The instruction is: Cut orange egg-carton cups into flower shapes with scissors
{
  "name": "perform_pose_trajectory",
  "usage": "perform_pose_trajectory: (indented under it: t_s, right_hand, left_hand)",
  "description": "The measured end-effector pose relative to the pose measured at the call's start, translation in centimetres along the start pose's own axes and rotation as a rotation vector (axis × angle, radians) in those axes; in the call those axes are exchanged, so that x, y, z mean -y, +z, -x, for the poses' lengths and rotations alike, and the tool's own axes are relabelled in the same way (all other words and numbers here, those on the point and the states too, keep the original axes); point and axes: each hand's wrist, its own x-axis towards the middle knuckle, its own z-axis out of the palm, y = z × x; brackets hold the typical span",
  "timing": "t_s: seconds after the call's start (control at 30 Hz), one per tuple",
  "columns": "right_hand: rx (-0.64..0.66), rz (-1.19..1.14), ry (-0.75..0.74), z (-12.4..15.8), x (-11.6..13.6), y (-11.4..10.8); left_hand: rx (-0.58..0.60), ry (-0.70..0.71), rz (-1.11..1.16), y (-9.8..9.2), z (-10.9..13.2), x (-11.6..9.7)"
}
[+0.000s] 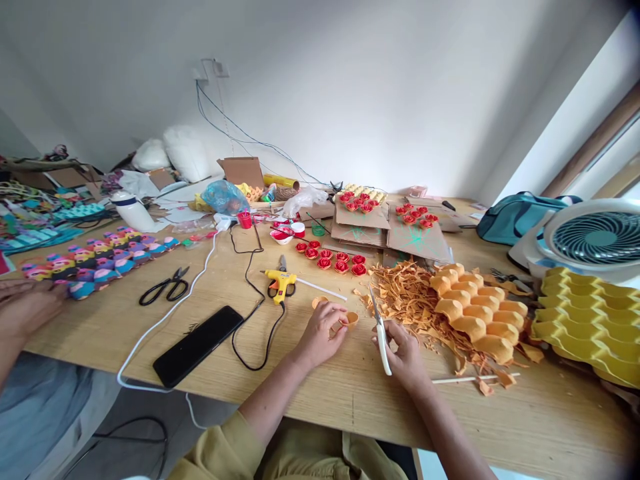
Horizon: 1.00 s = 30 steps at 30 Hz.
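Observation:
My left hand (320, 331) pinches a small orange egg-carton cup (352, 321) between thumb and fingers, just above the table. Beside it, a second orange cup piece (319, 303) lies partly behind my fingers. White-handled scissors (383, 347) are in my right hand (404, 353), their blades pointing away from me and to the left. The blades are apart from the cup. To the right of the scissors lies a heap of orange carton scraps (407, 293), with an orange egg tray (477, 307) resting on it.
A yellow glue gun (281, 285), a black phone (197, 345) and black scissors (165, 287) lie left. Red paper roses (341, 261) stand ahead, near cardboard sheets (417, 241). A yellow egg tray (587, 327) and a fan (595, 233) are right. Another person's hands (30, 307) work far left.

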Motion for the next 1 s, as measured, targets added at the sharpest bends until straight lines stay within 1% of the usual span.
perform_pose_trajectory:
  t_s: [0.13, 0.23, 0.33, 0.47, 0.53, 0.6, 0.73, 0.87, 1.0]
  right_hand:
    - [-0.002, 0.002, 0.007, 0.0, 0.0, 0.1]
    - [0.009, 0.007, 0.008, 0.0, 0.1, 0.1]
    - [0.009, 0.013, 0.007, -0.1, 0.1, 0.1]
    - [-0.007, 0.022, 0.000, -0.1, 0.1, 0.1]
    - [-0.008, 0.029, -0.002, -0.1, 0.1, 0.2]
    - [0.005, 0.033, -0.001, -0.1, 0.1, 0.2]
    - [0.013, 0.040, -0.004, 0.0, -0.1, 0.2]
    - [0.024, 0.045, -0.018, 0.0, -0.3, 0.3]
    - [0.032, 0.064, -0.025, 0.0, -0.6, 0.4]
  left_hand:
    - [-0.027, -0.017, 0.241, -0.1, 0.1, -0.1]
    - [-0.048, -0.043, 0.302, 0.0, 0.0, -0.2]
    - [-0.131, -0.043, 0.183, -0.2, -0.1, 0.1]
    - [-0.330, -0.081, -0.070, -1.3, -0.2, 1.2]
    - [-0.387, -0.101, -0.194, -1.9, -0.2, 1.9]
    - [-0.377, -0.121, -0.310, -2.2, -0.3, 2.4]
    - [-0.273, -0.167, -0.463, -2.1, -0.2, 2.3]
    - [-0.217, -0.201, -0.503, -1.7, -0.1, 2.0]
    - [-0.189, -0.206, -0.492, -1.5, 0.1, 2.3]
